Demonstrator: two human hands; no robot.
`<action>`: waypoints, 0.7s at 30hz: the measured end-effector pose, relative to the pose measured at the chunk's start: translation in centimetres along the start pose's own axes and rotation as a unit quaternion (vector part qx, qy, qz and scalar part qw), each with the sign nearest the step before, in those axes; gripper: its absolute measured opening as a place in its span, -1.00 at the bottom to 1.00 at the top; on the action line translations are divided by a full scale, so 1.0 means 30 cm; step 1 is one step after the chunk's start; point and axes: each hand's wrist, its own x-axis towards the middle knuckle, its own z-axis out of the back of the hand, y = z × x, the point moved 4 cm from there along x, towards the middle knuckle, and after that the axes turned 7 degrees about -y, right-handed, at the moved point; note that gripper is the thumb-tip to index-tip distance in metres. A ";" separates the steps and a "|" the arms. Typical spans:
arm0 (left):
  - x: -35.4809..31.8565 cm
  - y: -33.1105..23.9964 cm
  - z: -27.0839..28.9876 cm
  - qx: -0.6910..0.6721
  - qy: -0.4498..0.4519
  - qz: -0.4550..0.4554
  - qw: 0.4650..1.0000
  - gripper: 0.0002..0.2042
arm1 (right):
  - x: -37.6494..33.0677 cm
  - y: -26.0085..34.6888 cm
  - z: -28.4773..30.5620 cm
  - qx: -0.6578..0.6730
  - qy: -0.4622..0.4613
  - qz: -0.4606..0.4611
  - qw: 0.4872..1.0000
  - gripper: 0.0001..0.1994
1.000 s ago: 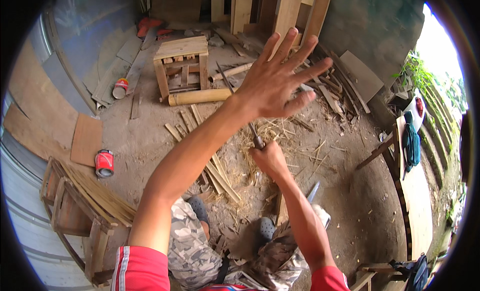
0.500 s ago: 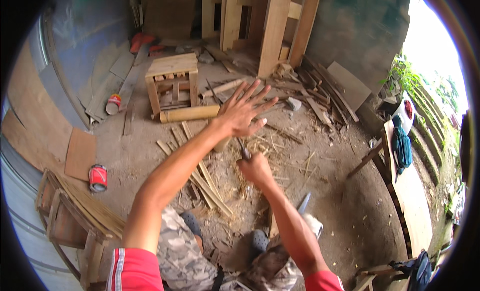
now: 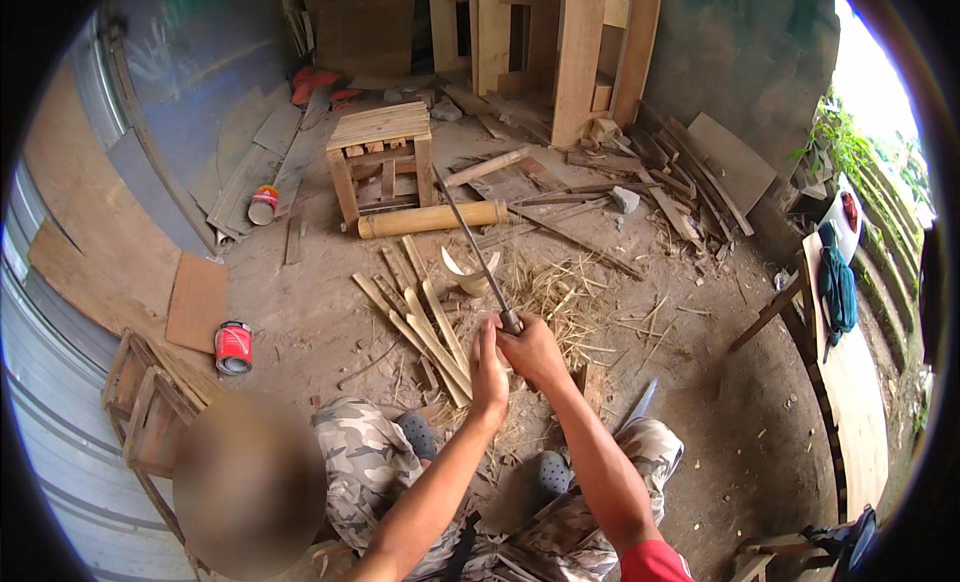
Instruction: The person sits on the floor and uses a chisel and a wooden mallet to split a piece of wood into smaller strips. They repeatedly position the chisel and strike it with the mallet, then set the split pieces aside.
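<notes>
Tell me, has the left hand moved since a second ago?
Yes. The left hand has dropped from up near the wooden stool back toward the body, and now lies against the right hand gripping the thin stick.

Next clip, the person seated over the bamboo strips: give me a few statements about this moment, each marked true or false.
1. The right hand grips the lower end of a thin dark strip that slants up and away to the left. True.
2. The left hand is raised high with fingers spread. False: it is down beside the right hand, at the same strip.
3. A bamboo pole lies on the ground in front of a small wooden stool. True.
4. The red can stands on the stool. False: it lies on the dirt floor, to the person's left.
5. Split bamboo strips lie on the ground ahead of the hands. True.
</notes>
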 end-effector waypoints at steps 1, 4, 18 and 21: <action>-0.033 0.066 -0.003 -0.060 -0.022 0.108 0.992 -0.35 | -0.018 -0.022 -0.021 -0.003 -0.021 0.012 1.000 -0.45; -0.087 0.094 0.000 -0.164 -0.048 0.041 0.984 -0.44 | -0.088 -0.032 -0.059 0.035 -0.024 0.005 0.999 -0.44; -0.125 0.059 0.017 0.113 -0.040 -0.087 0.989 -0.47 | -0.131 -0.110 -0.052 0.256 -0.017 -0.005 0.966 -0.55; -0.093 0.064 0.034 0.031 -0.056 -0.114 0.991 -0.38 | -0.111 -0.116 0.016 0.288 0.040 -0.022 0.957 -0.65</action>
